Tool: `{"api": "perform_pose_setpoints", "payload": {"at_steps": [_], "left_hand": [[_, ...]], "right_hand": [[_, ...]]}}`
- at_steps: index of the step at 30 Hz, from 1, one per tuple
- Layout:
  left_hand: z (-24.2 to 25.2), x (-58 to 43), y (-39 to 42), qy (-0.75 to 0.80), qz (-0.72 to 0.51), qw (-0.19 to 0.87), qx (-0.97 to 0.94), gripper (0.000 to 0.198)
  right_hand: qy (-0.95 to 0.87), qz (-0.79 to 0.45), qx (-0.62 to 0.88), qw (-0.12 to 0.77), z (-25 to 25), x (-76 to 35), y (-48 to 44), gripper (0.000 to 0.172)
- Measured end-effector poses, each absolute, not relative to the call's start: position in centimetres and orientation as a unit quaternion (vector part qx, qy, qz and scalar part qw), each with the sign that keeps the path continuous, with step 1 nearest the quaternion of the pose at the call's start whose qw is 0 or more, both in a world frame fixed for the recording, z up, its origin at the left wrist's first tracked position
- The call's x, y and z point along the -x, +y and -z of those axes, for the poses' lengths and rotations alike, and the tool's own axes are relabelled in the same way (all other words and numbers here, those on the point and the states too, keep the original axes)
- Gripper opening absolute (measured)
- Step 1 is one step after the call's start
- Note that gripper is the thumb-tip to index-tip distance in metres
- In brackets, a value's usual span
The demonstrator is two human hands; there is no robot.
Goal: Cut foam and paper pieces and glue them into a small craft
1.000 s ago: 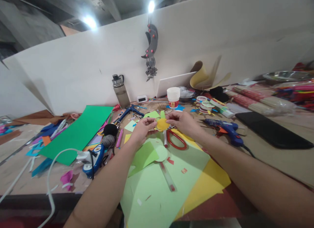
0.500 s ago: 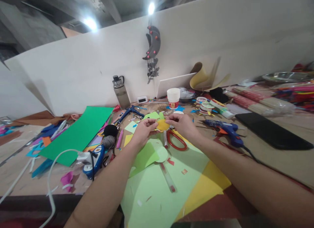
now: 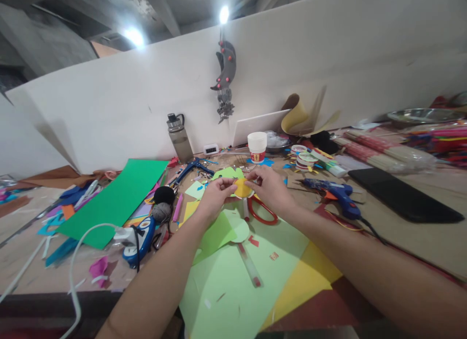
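Between my two hands is a small round yellow paper piece (image 3: 242, 187), with a whitish edge showing beneath it. My left hand (image 3: 218, 193) pinches its left side with thumb and fingers. On its right side, my right hand (image 3: 269, 186) is closed on the edge. Just below lie red-handled scissors (image 3: 265, 217), their blades mostly hidden. A pale green paper sheet (image 3: 233, 285) spreads under my wrists, with a brighter green paper piece (image 3: 219, 234) and a pen with red ends (image 3: 249, 266) on top of it.
At right are a blue glue gun (image 3: 337, 193) with its cord and a black flat case (image 3: 404, 195). White paper cups (image 3: 257, 147) and a water bottle (image 3: 180, 139) stand at the back. A green sheet (image 3: 116, 200) and a blue-and-white power strip (image 3: 140, 241) lie at left.
The yellow piece has turned to show more of its round face, and a whitish edge now shows below it. Both hands stay nearly in place, still holding it.
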State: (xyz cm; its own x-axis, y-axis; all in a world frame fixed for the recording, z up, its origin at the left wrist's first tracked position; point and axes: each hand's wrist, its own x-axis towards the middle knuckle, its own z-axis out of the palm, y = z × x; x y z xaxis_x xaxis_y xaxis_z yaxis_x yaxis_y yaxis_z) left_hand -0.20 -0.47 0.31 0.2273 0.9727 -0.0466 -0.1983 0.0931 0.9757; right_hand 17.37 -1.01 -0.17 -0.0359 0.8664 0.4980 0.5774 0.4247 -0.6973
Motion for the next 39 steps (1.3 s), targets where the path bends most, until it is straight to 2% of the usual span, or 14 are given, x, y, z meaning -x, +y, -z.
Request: {"api": "perform_pose_setpoints", "payload": {"at_steps": [7,11,14,18,24,29,32,39], "left_hand": [[-0.3,0.0,-0.6,0.416,-0.466,0.598,-0.502,0.023],[-0.3,-0.1,-0.6,0.44,-0.474,0.566,-0.511,0.02],[-0.3,-0.2,-0.6,0.45,-0.476,0.539,-0.53,0.017],[-0.3,-0.4,-0.7,0.459,-0.479,0.514,-0.544,0.017],[-0.3,-0.5,-1.1,0.461,-0.449,0.549,-0.534,0.026],[-0.3,-0.6,-1.1,0.466,-0.448,0.535,-0.544,0.024],[-0.3,-0.7,-1.2,0.469,-0.45,0.526,-0.549,0.021],[-0.4,-0.9,-1.5,0.463,-0.454,0.531,-0.546,0.024]], "right_hand": [[-0.661,-0.165,0.541,0.492,0.4,-17.3,-0.8,0.033],[-0.65,-0.26,0.523,0.486,0.4,-17.1,-0.9,0.042],[-0.655,-0.322,0.506,0.459,0.7,-17.0,-0.9,0.041],[-0.657,-0.327,0.51,0.449,0.9,-17.0,-0.9,0.037],[-0.632,-0.381,0.484,0.47,0.6,-16.9,-1.1,0.038],[-0.631,-0.36,0.472,0.5,0.9,-16.9,-0.8,0.031],[-0.64,-0.343,0.482,0.491,1.2,-17.1,-0.6,0.022],[-0.636,-0.344,0.493,0.484,0.8,-17.1,-1.0,0.015]]}}
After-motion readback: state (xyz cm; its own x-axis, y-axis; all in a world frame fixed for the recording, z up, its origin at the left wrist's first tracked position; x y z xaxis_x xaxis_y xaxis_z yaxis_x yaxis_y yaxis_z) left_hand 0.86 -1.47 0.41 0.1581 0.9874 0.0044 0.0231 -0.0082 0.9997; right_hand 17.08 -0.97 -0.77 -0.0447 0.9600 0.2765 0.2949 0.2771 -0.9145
